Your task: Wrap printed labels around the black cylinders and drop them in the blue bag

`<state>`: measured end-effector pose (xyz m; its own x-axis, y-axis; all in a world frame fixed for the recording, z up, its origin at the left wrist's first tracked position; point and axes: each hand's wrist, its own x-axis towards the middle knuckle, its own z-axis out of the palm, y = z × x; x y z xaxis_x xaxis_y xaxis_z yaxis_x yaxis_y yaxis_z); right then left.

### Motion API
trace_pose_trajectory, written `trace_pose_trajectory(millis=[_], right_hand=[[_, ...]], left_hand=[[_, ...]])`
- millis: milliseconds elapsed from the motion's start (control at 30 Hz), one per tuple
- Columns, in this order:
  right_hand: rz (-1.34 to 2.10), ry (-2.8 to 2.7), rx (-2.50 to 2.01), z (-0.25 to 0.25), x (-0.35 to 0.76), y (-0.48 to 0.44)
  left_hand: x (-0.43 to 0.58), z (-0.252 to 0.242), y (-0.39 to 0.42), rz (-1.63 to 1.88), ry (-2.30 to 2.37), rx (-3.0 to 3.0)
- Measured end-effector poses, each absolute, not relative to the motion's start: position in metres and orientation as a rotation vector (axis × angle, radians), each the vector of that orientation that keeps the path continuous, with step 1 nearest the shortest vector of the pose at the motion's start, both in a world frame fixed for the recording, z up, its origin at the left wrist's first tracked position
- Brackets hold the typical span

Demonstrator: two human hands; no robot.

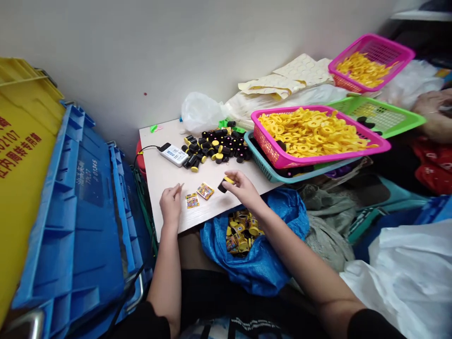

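Observation:
My right hand (243,187) grips a small black cylinder with a yellow end (224,184) just above the white tabletop (165,174). My left hand (170,203) hovers over the table with its thumb and forefinger pinched on something tiny that I cannot make out. Two small printed stickers (198,195) lie on the table between my hands. A pile of black-and-yellow cylinders (215,146) sits farther back.
A pink basket of yellow rings (318,134) rests on a teal basket, with a green basket (384,115) and another pink one (369,61) behind. A blue bag of finished pieces (247,235) lies below the table edge. Blue and yellow crates (70,202) stand left. Another person's hand (436,113) is far right.

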<state>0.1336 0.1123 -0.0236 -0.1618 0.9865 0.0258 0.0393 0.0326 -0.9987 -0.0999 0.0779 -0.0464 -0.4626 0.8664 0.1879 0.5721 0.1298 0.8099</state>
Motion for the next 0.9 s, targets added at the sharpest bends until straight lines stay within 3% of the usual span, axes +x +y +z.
trace_pose_trajectory(millis=[233, 367, 700, 900], right_hand=[[1.656, -0.884, -0.929, -0.013, 0.161, 0.075], [1.725, -0.834, -0.809, 0.012, 0.163, 0.065], [1.584, -1.229, -0.732, 0.015, 0.170, 0.059], [1.283, -1.520, -0.848, 0.009, 0.166, 0.053]], left_hand=[[-0.046, 0.000, 0.049, 1.220, 1.391, 1.052], [-0.020, 0.014, 0.032, 1.232, 1.318, 1.039], [-0.017, 0.013, 0.025, 1.254, 1.262, 1.027], [-0.013, 0.015, 0.022, 1.236, 1.181, 0.931]])
